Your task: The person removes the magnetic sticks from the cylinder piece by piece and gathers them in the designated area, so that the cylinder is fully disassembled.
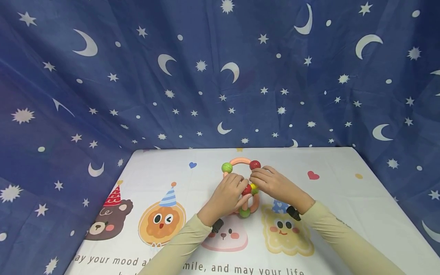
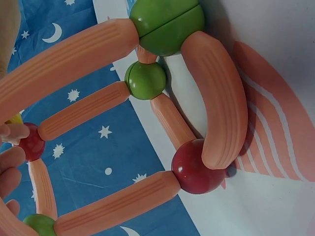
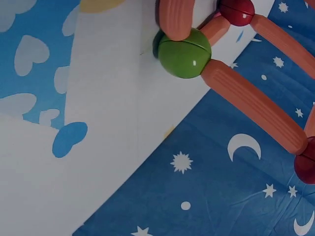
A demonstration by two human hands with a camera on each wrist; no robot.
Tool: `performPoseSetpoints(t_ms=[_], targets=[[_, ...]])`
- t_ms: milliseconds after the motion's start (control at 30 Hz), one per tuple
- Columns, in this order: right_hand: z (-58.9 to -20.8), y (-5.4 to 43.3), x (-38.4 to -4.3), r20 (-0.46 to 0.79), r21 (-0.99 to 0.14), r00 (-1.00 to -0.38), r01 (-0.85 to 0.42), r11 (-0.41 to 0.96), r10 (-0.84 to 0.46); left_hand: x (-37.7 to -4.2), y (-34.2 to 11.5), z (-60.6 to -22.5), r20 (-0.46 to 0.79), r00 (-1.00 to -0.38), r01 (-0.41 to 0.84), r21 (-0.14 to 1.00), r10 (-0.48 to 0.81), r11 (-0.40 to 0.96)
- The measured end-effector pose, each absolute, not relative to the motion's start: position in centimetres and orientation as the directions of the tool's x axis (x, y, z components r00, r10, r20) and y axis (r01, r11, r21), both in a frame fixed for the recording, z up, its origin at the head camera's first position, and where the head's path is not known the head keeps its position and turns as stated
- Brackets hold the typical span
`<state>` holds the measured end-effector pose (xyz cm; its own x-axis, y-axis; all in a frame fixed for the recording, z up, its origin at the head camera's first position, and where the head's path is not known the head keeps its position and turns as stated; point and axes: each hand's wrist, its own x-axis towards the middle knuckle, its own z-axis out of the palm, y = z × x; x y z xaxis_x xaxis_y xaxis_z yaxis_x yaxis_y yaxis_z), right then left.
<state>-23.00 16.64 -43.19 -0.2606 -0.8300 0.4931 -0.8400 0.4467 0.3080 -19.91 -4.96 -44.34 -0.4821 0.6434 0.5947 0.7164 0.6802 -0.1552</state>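
Note:
A ball-and-rod building toy (image 1: 240,160), with salmon-coloured curved rods joined by red and green balls, stands between the two hands in the head view. From the left, my left hand (image 1: 225,196) grips its middle, near a red ball (image 1: 246,189). The right hand (image 1: 276,186) holds the toy's right side with bent fingers, beside a yellow piece (image 1: 254,186) and below another red ball (image 1: 255,164). A green ball (image 1: 244,212) sits low at the front. Fingers (image 2: 11,169) show at the left wrist view's edge. The right wrist view shows rods and balls (image 3: 185,53) but no hand.
A white tablecloth (image 1: 343,183) printed with cartoon figures, hearts and lettering covers the table. Behind and at the sides hangs a blue curtain (image 1: 206,99) with moons and stars. Dark wrist cameras (image 1: 293,213) sit under both wrists.

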Motion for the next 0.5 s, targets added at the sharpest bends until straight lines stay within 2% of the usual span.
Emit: performPoseSetpoints(t_ms=[233, 500], targets=[[-43.61, 16.69, -23.5, 0.51, 0.293, -0.22, -0.865, 0.408, -0.831, -19.77, -4.96, -44.27, 0.582, -0.499, 0.714, -0.144, 0.642, 0.685], [-43.74, 16.69, -23.67, 0.513, 0.264, -0.225, -0.877, 0.402, -0.828, -19.95, -4.98, -44.43, 0.581, -0.498, 0.717, -0.142, 0.644, 0.683]])
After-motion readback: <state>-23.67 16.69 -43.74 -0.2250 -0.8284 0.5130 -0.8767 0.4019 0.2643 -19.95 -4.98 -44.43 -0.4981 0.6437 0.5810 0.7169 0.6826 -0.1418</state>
